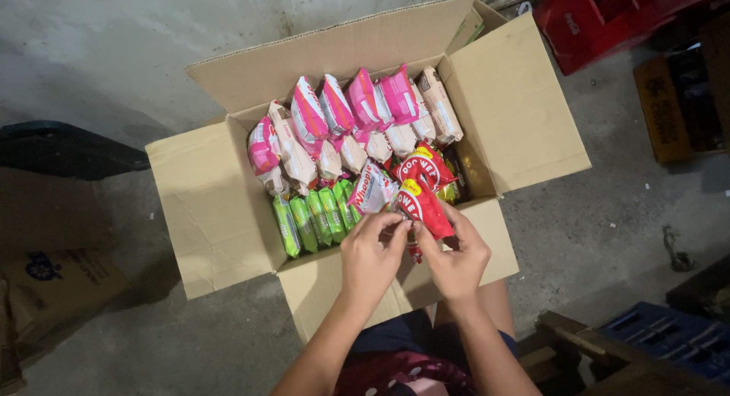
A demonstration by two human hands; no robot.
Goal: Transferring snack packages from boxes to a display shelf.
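— Fingers, entry one: left hand (371, 258) and right hand (456, 261), fingertips of both pinched together on one red snack packet (423, 208), held over the near edge of the cardboard box (220, 213).

— Contents of the box?

— Pink-and-white packets (334, 111) along the far edge; green packets (312, 221) standing in a row at the near left corner; more red packets (424, 166) by the right edge. All four flaps open on the concrete floor (91, 54); a red crate (601, 20) well apart.

— Risks, as judged?

— Grip sits only on the packet's lower end; likely it could slip and drop outside the near flap. Pressing it in might tip the upright green row or crush the wrappers.
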